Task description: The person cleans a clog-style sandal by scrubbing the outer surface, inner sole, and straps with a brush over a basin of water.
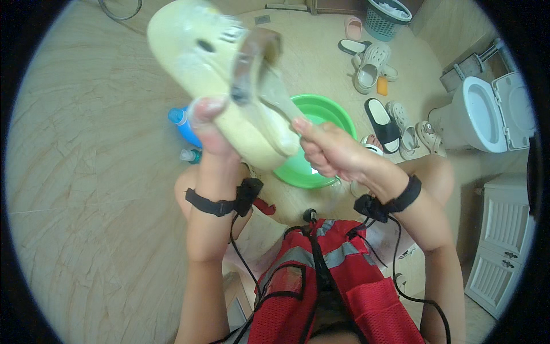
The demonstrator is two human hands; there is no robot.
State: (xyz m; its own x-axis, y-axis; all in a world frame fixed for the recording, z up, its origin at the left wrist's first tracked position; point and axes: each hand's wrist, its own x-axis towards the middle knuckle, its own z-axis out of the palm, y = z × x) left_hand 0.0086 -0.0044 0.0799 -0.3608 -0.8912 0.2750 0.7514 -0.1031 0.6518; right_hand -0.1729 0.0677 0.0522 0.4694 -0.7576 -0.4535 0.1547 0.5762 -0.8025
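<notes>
A wet, pale yellow clog [189,56] with a brown band by its opening is held up in front of me, slightly blurred. My left hand [212,129] grips its side and underside, with whitish suds on the thumb. My right hand [331,148] is closed on a pale, flat strip [281,96] that reaches into the clog's opening; whether it is the heel strap or a tool's handle, I cannot tell. Below and behind the clog stands a green plastic basin [343,118] with liquid in it.
A blue bottle [184,127] and a small teal-capped bottle [190,156] lie left of the basin. Right of it are several clogs and slides [380,122], an orange block [382,86] and a toilet [479,114]. A laundry basket [381,23] stands at the back. Cables hang from both wrist straps.
</notes>
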